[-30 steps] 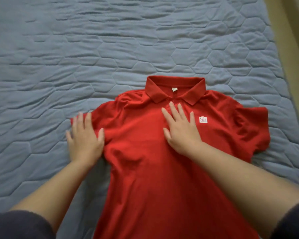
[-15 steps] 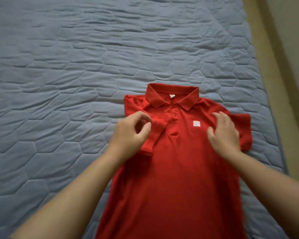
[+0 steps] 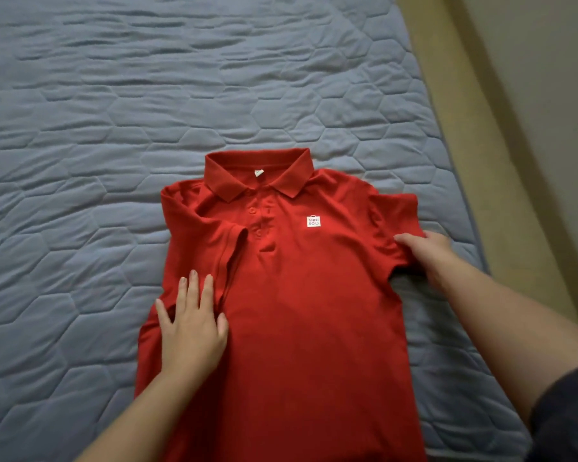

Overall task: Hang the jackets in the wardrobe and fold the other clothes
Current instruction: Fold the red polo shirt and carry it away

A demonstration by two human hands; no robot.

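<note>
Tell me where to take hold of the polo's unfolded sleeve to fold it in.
Pinch the unfolded sleeve at its outer hem, coming from the right: it lies flat, sticking out past the body, where the right hand grips it.

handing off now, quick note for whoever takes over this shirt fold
Left hand: flat, pressing the folded-in left side of the red polo shirt.
Right hand: pinches the unfolded right sleeve.
Shirt lies face up on the blue quilt.
Done: left sleeve folded in.
To do: fold the right side, then the length; jackets not in view.
</note>
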